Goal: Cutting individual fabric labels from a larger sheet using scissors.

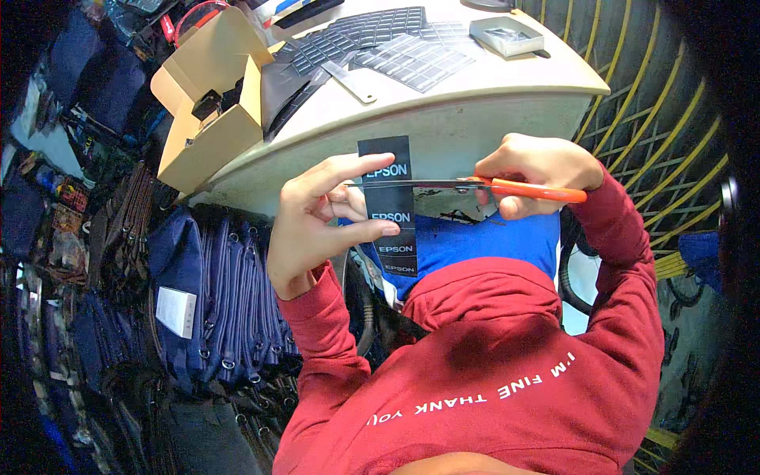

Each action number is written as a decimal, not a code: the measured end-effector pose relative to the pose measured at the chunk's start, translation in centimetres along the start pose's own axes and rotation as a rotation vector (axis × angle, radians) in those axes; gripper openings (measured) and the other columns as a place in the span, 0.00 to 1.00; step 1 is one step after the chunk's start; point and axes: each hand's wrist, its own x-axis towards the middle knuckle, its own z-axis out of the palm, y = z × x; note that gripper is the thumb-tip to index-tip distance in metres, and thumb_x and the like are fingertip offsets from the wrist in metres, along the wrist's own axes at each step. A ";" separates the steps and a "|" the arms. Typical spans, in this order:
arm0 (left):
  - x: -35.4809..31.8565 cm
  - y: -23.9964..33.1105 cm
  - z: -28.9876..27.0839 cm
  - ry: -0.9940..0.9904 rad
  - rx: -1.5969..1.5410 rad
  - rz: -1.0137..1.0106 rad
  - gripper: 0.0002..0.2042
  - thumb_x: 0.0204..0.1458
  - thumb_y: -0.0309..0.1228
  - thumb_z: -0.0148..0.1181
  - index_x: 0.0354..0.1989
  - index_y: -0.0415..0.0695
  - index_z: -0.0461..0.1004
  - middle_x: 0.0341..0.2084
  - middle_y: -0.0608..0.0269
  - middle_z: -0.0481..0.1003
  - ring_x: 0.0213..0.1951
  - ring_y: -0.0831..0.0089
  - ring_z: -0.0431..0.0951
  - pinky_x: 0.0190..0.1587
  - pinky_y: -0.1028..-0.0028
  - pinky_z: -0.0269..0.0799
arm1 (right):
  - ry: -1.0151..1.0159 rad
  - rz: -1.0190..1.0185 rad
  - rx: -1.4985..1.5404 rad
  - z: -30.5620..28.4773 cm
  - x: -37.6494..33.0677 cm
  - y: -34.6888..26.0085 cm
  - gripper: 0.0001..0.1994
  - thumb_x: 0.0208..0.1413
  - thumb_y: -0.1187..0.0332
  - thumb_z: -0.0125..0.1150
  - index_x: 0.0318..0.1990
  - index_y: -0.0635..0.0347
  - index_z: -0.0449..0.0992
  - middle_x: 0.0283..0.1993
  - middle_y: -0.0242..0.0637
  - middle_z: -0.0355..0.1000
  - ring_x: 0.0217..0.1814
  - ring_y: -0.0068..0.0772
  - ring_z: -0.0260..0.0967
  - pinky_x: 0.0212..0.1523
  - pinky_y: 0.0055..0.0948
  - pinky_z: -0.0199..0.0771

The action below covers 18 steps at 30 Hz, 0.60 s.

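A black label strip (pixel 397 203) with white lettering repeated down it hangs in front of me, its lower end over my lap. My left hand (pixel 305 214) pinches it from the left, thumb and fingers on its left edge. In my right hand (pixel 546 162) is a pair of scissors (pixel 538 191) with orange handles. Their blades lie level across the upper part of the strip, between two printed labels, with the tips by my left fingers. Whether the blades have cut into the strip I cannot tell.
Beyond my hands stands a pale table (pixel 443 99). On it are an open cardboard box (pixel 210 142), black label sheets (pixel 380 28), clear sheets (pixel 416 63), a metal ruler (pixel 348 81) and a small white tray (pixel 507 37). Navy bags (pixel 218 301) are stacked at left; yellow-and-grey bars (pixel 665 119) curve at right.
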 end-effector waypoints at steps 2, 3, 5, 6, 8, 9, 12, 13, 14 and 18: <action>0.0 0.3 0.1 0.006 0.048 0.033 0.32 0.31 0.14 0.71 0.52 0.38 0.72 0.32 0.70 0.70 0.27 0.88 0.68 0.30 0.86 0.70 | 0.002 -0.005 -0.018 0.0 0.0 0.1 0.39 0.46 0.29 0.47 0.29 0.66 0.74 0.15 0.39 0.65 0.17 0.39 0.65 0.20 0.35 0.62; 0.0 0.3 0.1 0.006 0.048 0.033 0.32 0.31 0.14 0.71 0.52 0.38 0.72 0.32 0.70 0.70 0.27 0.88 0.68 0.30 0.86 0.70 | 0.002 -0.005 -0.018 0.0 0.0 0.1 0.39 0.46 0.29 0.47 0.29 0.66 0.74 0.15 0.39 0.65 0.17 0.39 0.65 0.20 0.35 0.62; 0.0 0.2 0.1 0.004 0.034 0.010 0.32 0.31 0.14 0.71 0.51 0.38 0.72 0.33 0.70 0.70 0.27 0.88 0.68 0.30 0.86 0.70 | -0.011 -0.007 -0.033 0.0 0.0 0.3 0.38 0.46 0.29 0.46 0.28 0.66 0.74 0.15 0.39 0.65 0.17 0.40 0.66 0.20 0.36 0.62; 0.0 0.1 0.0 0.004 0.034 0.010 0.32 0.31 0.14 0.71 0.51 0.38 0.72 0.33 0.70 0.70 0.27 0.88 0.68 0.30 0.86 0.70 | -0.011 -0.006 -0.033 0.0 0.1 0.2 0.38 0.46 0.29 0.46 0.28 0.66 0.74 0.15 0.39 0.65 0.17 0.40 0.66 0.20 0.36 0.62; 0.0 0.0 0.0 0.005 0.019 -0.002 0.32 0.31 0.14 0.71 0.51 0.38 0.72 0.33 0.70 0.69 0.27 0.88 0.67 0.30 0.86 0.69 | -0.001 -0.011 -0.026 0.0 0.0 0.0 0.38 0.46 0.30 0.46 0.28 0.66 0.74 0.15 0.39 0.64 0.17 0.40 0.66 0.20 0.36 0.62; 0.1 0.1 0.1 0.004 0.019 -0.003 0.32 0.31 0.14 0.71 0.51 0.38 0.72 0.33 0.70 0.69 0.27 0.88 0.67 0.30 0.86 0.69 | -0.001 -0.011 -0.025 0.0 0.0 0.0 0.38 0.46 0.30 0.46 0.28 0.66 0.74 0.15 0.39 0.64 0.17 0.40 0.66 0.20 0.36 0.62; 0.0 0.1 0.1 0.009 0.037 0.001 0.31 0.31 0.13 0.70 0.52 0.37 0.71 0.31 0.70 0.69 0.26 0.88 0.67 0.29 0.87 0.68 | -0.005 -0.024 -0.012 0.0 0.1 0.0 0.38 0.47 0.30 0.47 0.28 0.66 0.74 0.15 0.40 0.64 0.17 0.40 0.66 0.20 0.36 0.62; 0.0 -0.2 0.1 0.005 0.010 0.007 0.32 0.31 0.13 0.70 0.52 0.37 0.71 0.31 0.71 0.69 0.26 0.88 0.66 0.29 0.87 0.68 | -0.009 -0.025 -0.013 0.0 0.1 0.0 0.38 0.47 0.31 0.47 0.28 0.66 0.74 0.15 0.40 0.64 0.17 0.40 0.66 0.20 0.36 0.62; 0.0 -0.3 0.1 0.000 -0.019 0.013 0.32 0.31 0.13 0.70 0.52 0.37 0.71 0.30 0.71 0.69 0.26 0.88 0.66 0.29 0.87 0.68 | -0.012 -0.024 -0.014 0.0 0.1 0.1 0.37 0.47 0.31 0.47 0.29 0.66 0.74 0.15 0.40 0.64 0.17 0.40 0.66 0.20 0.36 0.62; 0.1 -0.1 0.1 -0.004 0.011 0.003 0.31 0.32 0.13 0.70 0.52 0.37 0.71 0.30 0.71 0.68 0.26 0.89 0.66 0.29 0.88 0.67 | -0.007 -0.034 0.022 0.2 0.2 0.1 0.37 0.48 0.31 0.47 0.29 0.66 0.74 0.14 0.40 0.64 0.16 0.41 0.65 0.20 0.36 0.62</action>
